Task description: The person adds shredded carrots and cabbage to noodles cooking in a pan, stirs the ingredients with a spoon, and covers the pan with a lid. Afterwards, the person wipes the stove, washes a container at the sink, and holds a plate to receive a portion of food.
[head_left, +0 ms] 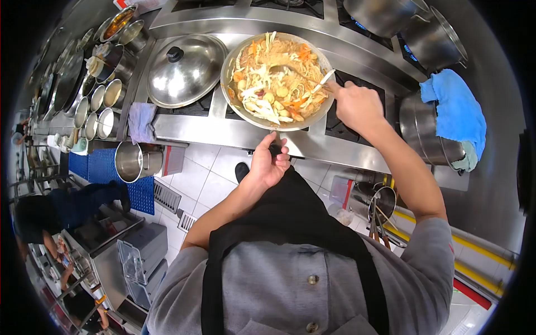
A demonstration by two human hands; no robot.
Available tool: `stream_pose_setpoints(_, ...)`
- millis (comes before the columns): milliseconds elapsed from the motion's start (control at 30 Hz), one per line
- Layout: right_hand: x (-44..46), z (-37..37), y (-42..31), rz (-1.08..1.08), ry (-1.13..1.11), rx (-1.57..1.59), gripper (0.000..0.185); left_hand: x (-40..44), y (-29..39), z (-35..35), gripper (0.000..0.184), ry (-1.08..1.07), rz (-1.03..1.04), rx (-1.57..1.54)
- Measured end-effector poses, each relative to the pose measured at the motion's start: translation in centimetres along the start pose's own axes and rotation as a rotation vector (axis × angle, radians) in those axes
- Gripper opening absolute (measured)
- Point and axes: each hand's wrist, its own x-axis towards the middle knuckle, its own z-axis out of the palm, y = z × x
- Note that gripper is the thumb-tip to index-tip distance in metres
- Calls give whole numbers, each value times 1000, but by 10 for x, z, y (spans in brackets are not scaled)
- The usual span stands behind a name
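Note:
A wide pan (225,94) sits on the stove, full of thin noodles (279,53) mixed with pale strips, orange carrot pieces and small round pieces. My left hand (269,162) is closed around the pan's dark handle (275,149) at the near side. At the pan's right rim, my right hand (360,106) grips a metal cooking spoon (301,76). The spoon's head lies among the noodles and is partly hidden. Left of the pan rests a domed steel lid (187,70) with a black knob.
A folded grey cloth (142,120) lies by the lid. Steel containers (114,92) line the left counter. On the right stands a large pot (419,125) draped with a blue cloth (455,111). Tall pots (432,42) occupy the back burners. Other people (39,215) are at far left.

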Motion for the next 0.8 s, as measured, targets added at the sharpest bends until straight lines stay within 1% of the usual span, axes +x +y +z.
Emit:
stream_pose_setpoints(33, -6, -9, -2, 26, 39, -26, 44, 1, 0, -1, 32, 4, 3, -3)
stream_pose_setpoints(100, -31, -34, -9, 16, 37, -1, 45, 2, 0, -4, 31, -35, 6, 12)
stream_pose_setpoints(167, -54, -48, -15, -67, -22, 184, 42, 1, 1, -4, 33, -35, 4, 8)
stream_pose_setpoints(200, -61, -44, -19, -63, -24, 186, 42, 1, 1, -3, 34, -38, -2, 5)
stream_pose_setpoints(267, -70, -28, -25, -65, -197, 262, 40, 2, 2, -2, 34, -35, -13, -13)
stream_pose_setpoints(300, -67, -13, -23, -61, -203, 267, 40, 2, 1, -4, 34, -31, -23, -33)
stream_pose_setpoints(367, -49, 13, -10, -20, -111, 190, 41, 2, 1, -2, 32, -14, -24, -16)
stream_pose_setpoints(400, -42, 15, -6, -20, -111, 192, 41, 1, 2, -1, 31, -4, -17, -3)
stream_pose_setpoints(467, -33, 17, 0, 28, 9, 88, 44, -1, 3, 0, 31, -1, -23, -9)
stream_pose_setpoints(567, -27, 18, 4, 50, 32, 7, 48, 0, 0, 0, 33, 10, -18, -4)
stream_pose_setpoints(600, -32, 9, 1, 57, 5, 5, 53, 0, 0, 1, 35, 18, 6, 6)
stream_pose_setpoints(633, -37, -2, -4, 49, 9, 3, 53, 0, 1, 1, 35, 16, 14, 2)
stream_pose_setpoints(700, -53, -24, -17, 100, -13, 68, 57, -1, 0, 1, 37, -13, -1, -5)
stream_pose_setpoints(733, -56, -36, -24, 122, -55, 134, 51, -1, 0, 1, 37, -12, 2, -9)
stream_pose_setpoints(767, -58, -34, -30, 123, -59, 134, 51, -1, -1, 2, 39, -7, 16, -8)
stream_pose_setpoints(800, -59, -29, -34, 89, -23, 255, 47, -1, -2, 2, 41, -2, 28, -5)
